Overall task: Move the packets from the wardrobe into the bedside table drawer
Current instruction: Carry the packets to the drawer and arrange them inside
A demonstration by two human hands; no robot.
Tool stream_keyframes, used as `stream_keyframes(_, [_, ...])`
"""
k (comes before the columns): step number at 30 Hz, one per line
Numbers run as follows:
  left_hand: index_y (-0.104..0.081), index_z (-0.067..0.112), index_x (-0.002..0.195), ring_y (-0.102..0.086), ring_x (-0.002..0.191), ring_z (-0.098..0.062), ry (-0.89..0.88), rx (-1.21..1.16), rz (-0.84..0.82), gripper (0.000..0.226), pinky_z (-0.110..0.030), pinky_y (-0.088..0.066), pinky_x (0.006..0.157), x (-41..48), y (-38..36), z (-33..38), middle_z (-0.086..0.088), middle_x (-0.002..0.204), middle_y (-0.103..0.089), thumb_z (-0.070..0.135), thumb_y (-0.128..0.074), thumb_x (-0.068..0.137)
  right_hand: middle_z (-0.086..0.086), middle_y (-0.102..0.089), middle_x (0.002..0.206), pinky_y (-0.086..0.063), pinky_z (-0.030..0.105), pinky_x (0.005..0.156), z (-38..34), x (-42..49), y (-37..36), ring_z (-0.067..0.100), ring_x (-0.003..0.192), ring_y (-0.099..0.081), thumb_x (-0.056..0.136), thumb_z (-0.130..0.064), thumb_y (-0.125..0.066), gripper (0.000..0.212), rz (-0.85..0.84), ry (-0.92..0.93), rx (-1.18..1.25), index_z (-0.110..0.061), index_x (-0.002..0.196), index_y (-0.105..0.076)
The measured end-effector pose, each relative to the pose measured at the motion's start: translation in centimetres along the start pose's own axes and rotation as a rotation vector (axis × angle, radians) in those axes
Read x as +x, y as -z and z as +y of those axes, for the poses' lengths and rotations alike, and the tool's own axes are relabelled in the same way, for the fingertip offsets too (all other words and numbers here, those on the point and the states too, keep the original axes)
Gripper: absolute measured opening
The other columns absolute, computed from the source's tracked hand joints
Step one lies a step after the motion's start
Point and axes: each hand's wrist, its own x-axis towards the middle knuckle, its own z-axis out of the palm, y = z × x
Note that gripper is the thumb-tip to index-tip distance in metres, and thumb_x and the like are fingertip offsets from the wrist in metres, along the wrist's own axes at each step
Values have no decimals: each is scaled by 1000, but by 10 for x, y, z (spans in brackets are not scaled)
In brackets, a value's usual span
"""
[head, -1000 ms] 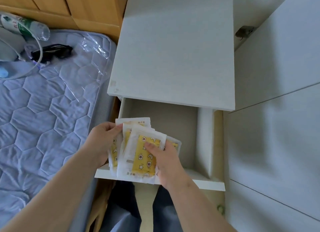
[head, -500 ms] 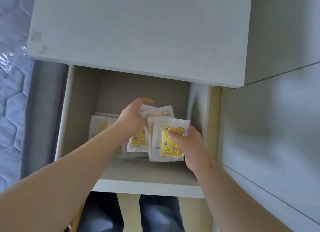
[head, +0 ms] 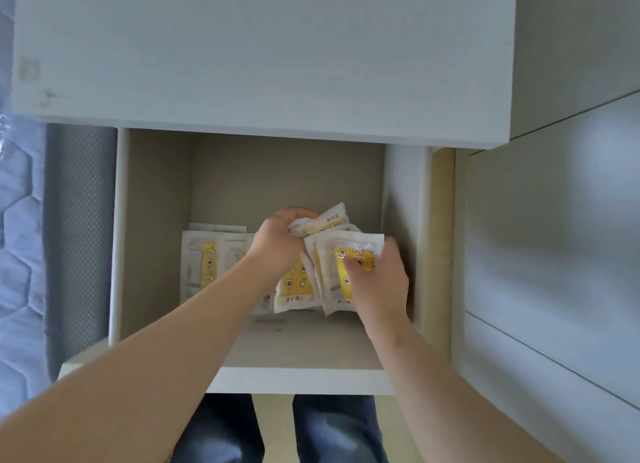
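Observation:
The white bedside table point(head: 263, 57) has its drawer point(head: 298, 379) pulled open below me. Both my hands are inside it, holding a bundle of white packets with yellow star-printed fronts point(head: 349, 254). My left hand point(head: 277, 244) grips the bundle's top left edge. My right hand point(head: 377, 282) holds the front packet from the right, thumb pressed on its yellow face. The bundle stands upright over the drawer floor at the right. More of the same packets point(head: 207, 258) lie flat on the drawer floor at the back left.
A bed with a quilted lilac mattress point(head: 17, 254) and its grey side point(head: 79, 237) lies to the left of the drawer. White wardrobe panels point(head: 554, 254) stand close on the right. My legs in dark trousers point(head: 332, 428) show under the drawer front.
My hands have carried the bundle from above the drawer's front edge down into the drawer, toward its right side. My view has dropped closer to the drawer.

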Motion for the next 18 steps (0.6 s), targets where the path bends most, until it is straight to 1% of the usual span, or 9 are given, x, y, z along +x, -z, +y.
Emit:
stream_keyframes(1, [-62,34,99,-63,85,-23,-1,19,9,39,-38,-57,74,3,-4,-2,6,96,-61,-2,-58,83,-19,-51,76,-37,6,45,3,2,-1,-2,66,-50,88,-13,-59,19,-2,-10,-5,-24,96,-46])
stream_keyframes(2, [-62,34,99,-62,81,-22,-3,44,7,41,-35,-55,71,6,-7,-3,7,95,-60,-3,-55,84,-19,-51,78,-39,10,49,7,4,-2,0,68,-51,88,-12,-59,20,0,-30,-5,-24,97,-46])
stream_keyframes(4, [-62,34,100,-56,76,-20,-5,106,-20,41,-30,-49,64,11,-11,-7,6,96,-61,-3,-50,86,-13,-56,83,-44,20,60,14,10,-6,10,77,-55,86,-9,-60,21,-12,-85,7,-21,99,-48])
stream_keyframes(5, [-62,34,100,-55,77,-19,-5,133,-36,40,-31,-49,66,14,-12,-10,4,97,-62,-1,-50,87,-8,-59,88,-46,23,63,18,13,-8,13,80,-56,85,-8,-60,22,-27,-112,23,-20,100,-50])
stream_keyframes(7, [-61,35,100,-55,82,-19,3,165,-67,36,-36,-53,75,19,-14,-15,4,98,-64,2,-51,88,-3,-61,92,-47,23,62,23,19,-11,16,83,-59,84,-5,-62,21,-52,-158,70,-21,94,-52])
stream_keyframes(8, [-60,36,100,-55,82,-18,7,171,-81,35,-36,-53,76,22,-14,-17,6,95,-63,4,-52,89,-3,-61,90,-47,23,61,25,22,-12,17,82,-59,84,-4,-62,23,-65,-172,90,-24,88,-52])
stream_keyframes(10, [-60,37,99,-54,78,-15,13,185,-109,32,-31,-50,70,27,-15,-20,9,90,-61,6,-53,90,-6,-61,84,-48,25,64,26,28,-14,18,82,-61,84,-3,-63,27,-87,-188,100,-27,81,-52])
stream_keyframes(14, [-57,38,103,-53,75,-8,16,245,-152,27,-25,-45,63,32,-17,-25,9,91,-59,13,-53,92,0,-65,91,-51,31,73,27,37,-19,23,89,-64,83,-3,-64,21,-122,-223,47,-22,88,-59])
stream_keyframes(18, [-55,34,119,-46,76,-1,3,305,-153,30,-20,-38,57,29,-16,-26,8,96,-55,17,-48,94,4,-69,97,-55,37,75,28,41,-25,24,90,-66,82,-4,-65,23,-159,-247,3,-18,101,-64])
